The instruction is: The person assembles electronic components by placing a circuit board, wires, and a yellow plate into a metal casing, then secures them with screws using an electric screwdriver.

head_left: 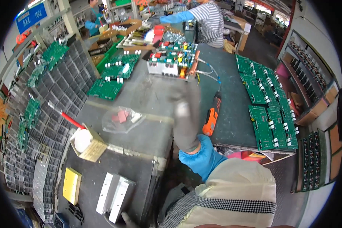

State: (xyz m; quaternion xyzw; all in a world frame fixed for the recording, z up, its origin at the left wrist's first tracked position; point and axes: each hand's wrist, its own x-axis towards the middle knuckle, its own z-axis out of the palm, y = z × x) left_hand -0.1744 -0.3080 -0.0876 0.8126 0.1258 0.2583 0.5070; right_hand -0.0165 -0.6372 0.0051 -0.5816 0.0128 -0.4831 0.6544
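My right hand (184,114), in a grey glove below a blue sleeve cuff, reaches forward over the workbench. Motion smears its fingers, so whether it holds anything is unclear. Just to its right lies an orange and black electric screwdriver (211,117) with a cable. Beyond the hand stands a silver metal unit (162,68) topped with green circuit boards and colourful parts. At the bottom edge, my gloved left hand (127,220) shows only in part, its fingers about the lower end of a silver aluminium block (119,195). The rest of that hand is cut off.
Green circuit boards (264,121) lie in rows at right; more boards (104,89) sit at left. A plastic bag with pink pieces (121,117), a cardboard box (95,146) with a red-handled brush (66,114) and a yellow block (71,186) are nearby. A co-worker (209,22) works beyond.
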